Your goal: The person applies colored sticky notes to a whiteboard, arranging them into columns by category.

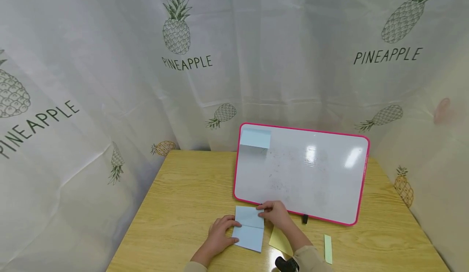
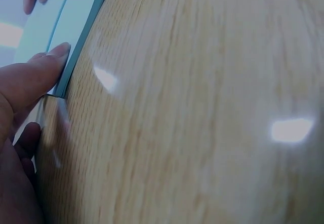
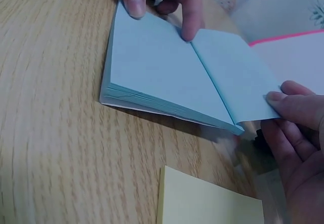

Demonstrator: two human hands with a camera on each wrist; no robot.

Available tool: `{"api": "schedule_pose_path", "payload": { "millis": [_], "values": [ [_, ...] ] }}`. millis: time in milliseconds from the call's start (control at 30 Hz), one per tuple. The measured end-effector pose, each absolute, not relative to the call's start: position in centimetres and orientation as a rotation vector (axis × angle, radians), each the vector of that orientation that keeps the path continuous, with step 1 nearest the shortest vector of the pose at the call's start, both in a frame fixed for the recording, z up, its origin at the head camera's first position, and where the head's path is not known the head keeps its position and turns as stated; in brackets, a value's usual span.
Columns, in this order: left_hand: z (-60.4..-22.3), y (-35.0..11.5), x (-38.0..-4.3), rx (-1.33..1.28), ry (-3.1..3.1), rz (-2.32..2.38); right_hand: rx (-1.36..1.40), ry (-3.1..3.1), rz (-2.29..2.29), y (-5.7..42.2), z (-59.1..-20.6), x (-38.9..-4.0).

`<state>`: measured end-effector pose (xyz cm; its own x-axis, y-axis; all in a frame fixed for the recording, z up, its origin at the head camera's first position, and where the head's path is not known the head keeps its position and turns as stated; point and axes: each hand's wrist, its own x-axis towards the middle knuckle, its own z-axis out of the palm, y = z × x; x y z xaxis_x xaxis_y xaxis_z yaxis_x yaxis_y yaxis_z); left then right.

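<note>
With thumb and forefinger spread, the left hand (image 1: 218,235) presses a light-blue square paper pad (image 1: 248,239) while the right hand (image 1: 277,215) pinches its raised top sheet (image 3: 235,74).

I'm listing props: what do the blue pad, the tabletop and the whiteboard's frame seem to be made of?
Blue pad: matte paper, its edge showing many thin stacked sheets.
Tabletop: wood or wood-look laminate, given the grain and glossy reflections.
Whiteboard's frame: probably smooth plastic, judging by its even pink colour, though painted metal is possible.
</note>
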<state>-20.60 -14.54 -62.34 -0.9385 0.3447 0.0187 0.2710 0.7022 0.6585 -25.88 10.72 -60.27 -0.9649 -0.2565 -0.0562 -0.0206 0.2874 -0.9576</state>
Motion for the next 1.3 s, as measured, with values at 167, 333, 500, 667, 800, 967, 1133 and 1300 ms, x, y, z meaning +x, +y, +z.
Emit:
{"api": "schedule_pose_path", "payload": {
  "millis": [167, 333, 500, 667, 800, 967, 1133, 1300],
  "values": [
    [-62.46, -14.50, -20.62, 0.511, 2.810, 1.041, -0.345, 2.349, -1.806, 11.03, -60.06, -25.93],
    [-62.46, -14.51, -20.54, 0.527, 2.813, 1.073, -0.287, 2.346, -1.803, 11.07, -59.91, -26.04],
    [-62.51, -14.50, -20.53, 0.537, 2.818, 1.082, -0.172, 2.360, -1.780, 10.95, -59.69, -26.13],
    [-62.42, -14.47, -20.53, 0.536, 2.822, 1.080, -0.147, 2.356, -1.803, 10.95, -59.51, -26.13],
    [-62.34, -14.44, -20.54, 0.541, 2.831, 1.068, -0.153, 2.349, -1.833, 11.02, -59.49, -26.25],
    [-62.23, -14.41, -20.49, 0.545, 2.842, 1.053, -0.137, 2.328, -1.856, 11.08, -59.65, -26.43],
    [-62.20, -14.39, -20.50, 0.538, 2.834, 1.059, -0.123, 2.327, -1.866, 11.11, -59.65, -26.38],
    [-62.32, -14.40, -20.53, 0.548, 2.839, 1.047, -0.117, 2.338, -1.875, 11.27, -59.68, -26.60]
  ]
}}
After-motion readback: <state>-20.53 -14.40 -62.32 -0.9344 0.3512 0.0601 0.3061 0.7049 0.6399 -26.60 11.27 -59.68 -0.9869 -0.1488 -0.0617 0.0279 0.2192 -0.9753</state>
